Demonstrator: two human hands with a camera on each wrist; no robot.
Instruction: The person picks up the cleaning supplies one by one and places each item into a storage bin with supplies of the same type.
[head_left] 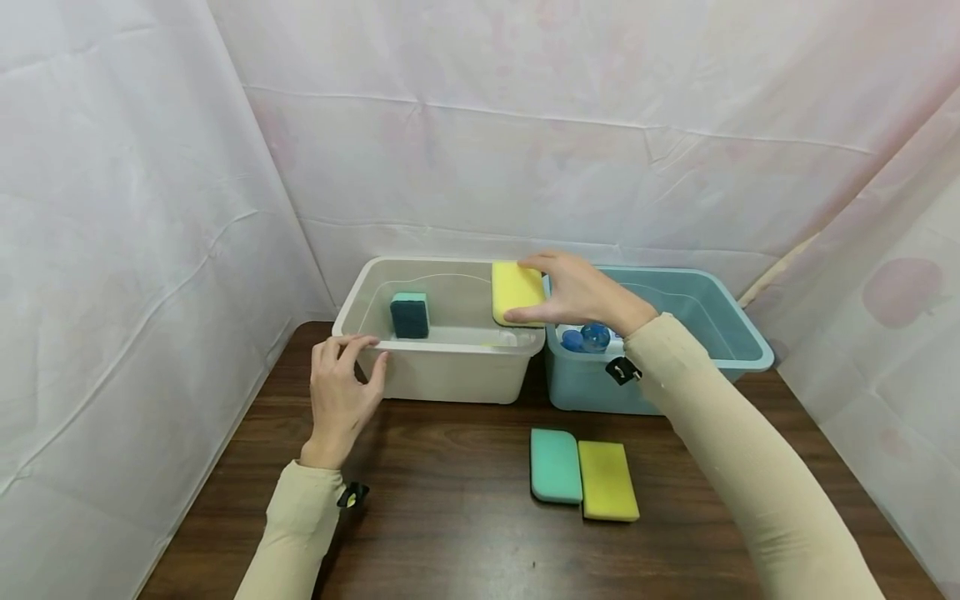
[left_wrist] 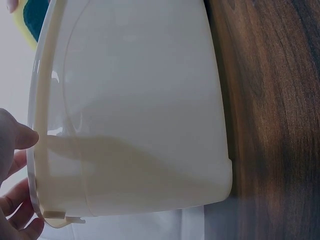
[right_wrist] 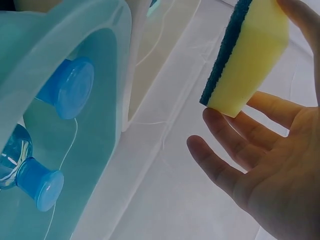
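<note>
The fingers of my right hand (head_left: 576, 292) grasp a yellow sponge (head_left: 516, 290) above the pale bin's right end, mid-frame.
Left of centre, the fingers of my left hand (head_left: 343, 392) grip the front rim of the pale bin (head_left: 442, 377), near its left corner; inside it, a dark-faced sponge (head_left: 410, 317) stands upright. To the right, the blue bin (head_left: 697, 292) holds blue pieces (right_wrist: 75, 89). At lower centre-right, a green sponge (head_left: 555, 467) and another yellow one (head_left: 608, 482) lie side by side on the desk (head_left: 450, 517).
</note>
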